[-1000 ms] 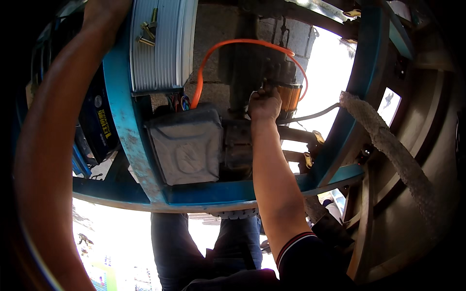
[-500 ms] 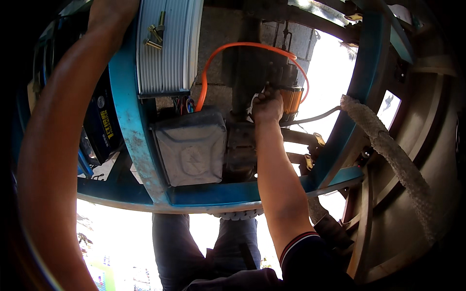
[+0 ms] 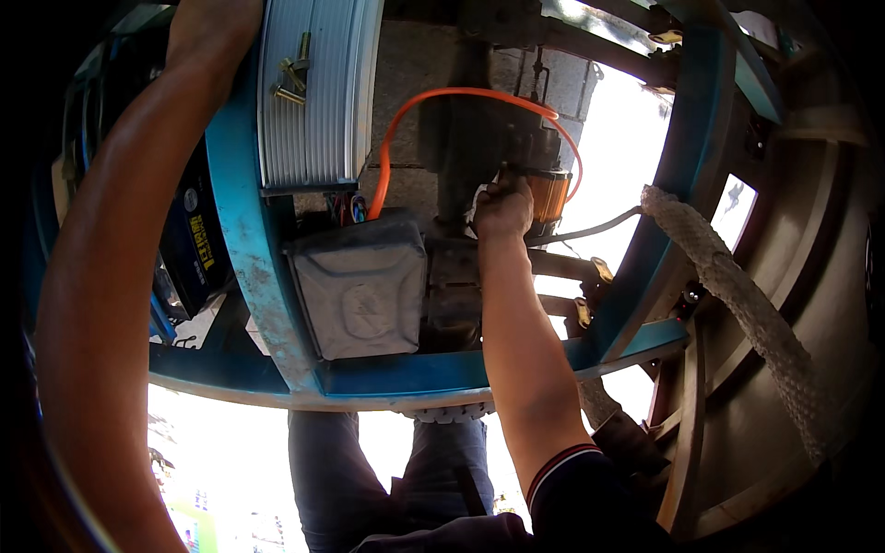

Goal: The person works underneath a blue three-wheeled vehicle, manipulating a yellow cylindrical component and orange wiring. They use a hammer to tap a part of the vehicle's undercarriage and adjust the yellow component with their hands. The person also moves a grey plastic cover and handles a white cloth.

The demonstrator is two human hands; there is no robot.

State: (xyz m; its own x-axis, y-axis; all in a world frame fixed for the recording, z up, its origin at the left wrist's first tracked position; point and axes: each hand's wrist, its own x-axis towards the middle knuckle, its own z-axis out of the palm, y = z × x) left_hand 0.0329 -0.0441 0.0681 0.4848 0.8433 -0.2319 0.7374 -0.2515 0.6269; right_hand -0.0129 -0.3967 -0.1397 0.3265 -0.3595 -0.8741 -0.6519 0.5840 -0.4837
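My right hand (image 3: pixel 504 207) reaches down through the frame, its fingers curled closed beside a copper-coloured finned motor (image 3: pixel 550 195). What those fingers grip is hidden behind the hand; a whitish scrap shows at its left edge. An orange cable (image 3: pixel 452 90) arches over from beside the grey plastic cover (image 3: pixel 359 300) to the motor. My left hand (image 3: pixel 214 26) is at the top edge by the blue metal frame (image 3: pixel 244 221), its fingers out of view. Close to it, several brass-coloured bolts (image 3: pixel 293 78) lie on a silver ribbed metal box (image 3: pixel 318 138).
A dark battery (image 3: pixel 198 230) sits beyond the left beam. Coloured wires (image 3: pixel 348 208) come out below the ribbed box. On the right, a rough wrapped hose (image 3: pixel 737 286) hangs across a wooden-looking panel (image 3: pixel 802 304). A tyre (image 3: pixel 452 412) shows under the front blue rail (image 3: pixel 406 373).
The view has shifted slightly, and my right hand stays curled at the motor with only a slight change of pose. My left arm keeps its place.
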